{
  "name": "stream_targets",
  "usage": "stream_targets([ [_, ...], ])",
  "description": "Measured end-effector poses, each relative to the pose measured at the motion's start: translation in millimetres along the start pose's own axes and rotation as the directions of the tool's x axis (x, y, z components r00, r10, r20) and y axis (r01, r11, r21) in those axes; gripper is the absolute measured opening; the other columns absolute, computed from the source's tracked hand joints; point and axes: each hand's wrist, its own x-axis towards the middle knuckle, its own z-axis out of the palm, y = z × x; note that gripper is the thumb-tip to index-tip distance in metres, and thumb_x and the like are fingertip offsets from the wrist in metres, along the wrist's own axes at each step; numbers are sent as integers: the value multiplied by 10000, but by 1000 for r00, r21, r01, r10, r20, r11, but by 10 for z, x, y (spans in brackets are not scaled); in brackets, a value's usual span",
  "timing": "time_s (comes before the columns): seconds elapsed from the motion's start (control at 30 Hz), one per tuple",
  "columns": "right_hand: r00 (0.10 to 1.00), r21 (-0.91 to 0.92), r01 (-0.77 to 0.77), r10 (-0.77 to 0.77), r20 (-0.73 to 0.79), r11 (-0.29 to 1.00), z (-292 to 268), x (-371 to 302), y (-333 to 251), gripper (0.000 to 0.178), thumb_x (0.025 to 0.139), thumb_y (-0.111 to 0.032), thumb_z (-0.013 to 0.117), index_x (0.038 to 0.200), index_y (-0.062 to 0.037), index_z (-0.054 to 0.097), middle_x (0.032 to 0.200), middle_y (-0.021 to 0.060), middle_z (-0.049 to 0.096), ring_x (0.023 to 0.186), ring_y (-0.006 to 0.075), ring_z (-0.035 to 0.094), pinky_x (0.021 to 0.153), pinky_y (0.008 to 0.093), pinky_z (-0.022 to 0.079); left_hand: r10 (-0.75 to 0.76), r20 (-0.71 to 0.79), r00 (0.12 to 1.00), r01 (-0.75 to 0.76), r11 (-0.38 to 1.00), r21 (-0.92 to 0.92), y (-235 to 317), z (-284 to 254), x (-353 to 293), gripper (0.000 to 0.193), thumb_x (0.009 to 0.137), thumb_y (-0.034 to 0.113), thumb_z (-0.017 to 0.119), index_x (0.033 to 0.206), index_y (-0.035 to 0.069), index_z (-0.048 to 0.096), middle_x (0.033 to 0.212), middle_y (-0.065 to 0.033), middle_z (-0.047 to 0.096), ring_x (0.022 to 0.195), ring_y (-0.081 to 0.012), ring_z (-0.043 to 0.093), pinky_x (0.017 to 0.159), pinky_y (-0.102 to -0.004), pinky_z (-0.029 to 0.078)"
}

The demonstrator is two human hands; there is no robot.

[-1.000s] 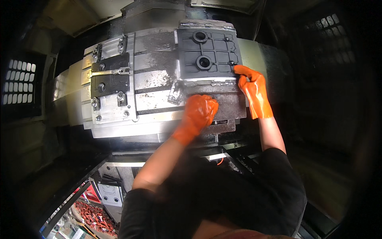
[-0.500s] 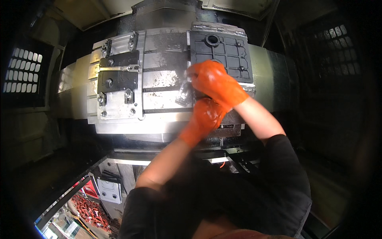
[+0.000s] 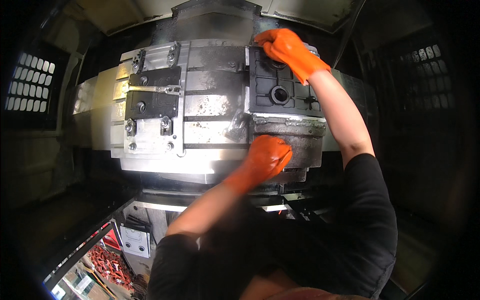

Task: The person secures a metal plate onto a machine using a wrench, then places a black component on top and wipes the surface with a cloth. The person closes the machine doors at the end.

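Note:
My right hand [image 3: 287,50], in an orange rubber glove, is over the far edge of a dark ribbed metal plate [image 3: 265,92]. Its fingers are curled together, pointing left. Whatever they hold, if anything, is hidden. The plate lies on the right of the machine table and has a raised round hole near its front. My left hand [image 3: 270,156], gloved the same way, is closed in a fist over a dark grimy metal block [image 3: 305,145] in front of the plate. Its inside is hidden too.
At left, an adjustable wrench [image 3: 152,89] lies across a dark part [image 3: 162,107] on a bright fixture plate [image 3: 149,131] with bolted clamps. A greyish, glossy flat piece [image 3: 236,127] rests mid-table. Grated windows [image 3: 30,82] flank the enclosure; a bin of red parts [image 3: 110,265] stands lower left.
My right hand has moved away from my left, to the plate's far edge, uncovering the front hole. My left hand has come slightly nearer and to the right. The view has shifted a little.

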Motion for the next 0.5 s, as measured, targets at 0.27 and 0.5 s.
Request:
stream_targets([
  [0.27, 895, 427, -299, 407, -185, 853, -557, -1099, 1146, 314, 914, -33, 568, 1182, 37, 716, 976, 121, 743, 792, 132, 657, 736, 263, 537, -460, -129, 878, 454, 718, 528, -818, -1970, 237, 316, 843, 14, 628, 1149, 23, 707, 989, -186, 734, 871, -363, 711, 767, -427, 568],
  [0.5, 854, 240, -483, 514, -86, 842, -551, -1954, -53, 268, 899, -28, 587, 1097, 10, 764, 931, 117, 767, 806, 146, 686, 736, 272, 540, -589, 11, 808, 173, 256, 951, -2684, -3287, -659, 443, 967, 140, 469, 1383, 111, 620, 1379, -185, 633, 1269, -377, 592, 1097, -432, 457],
])
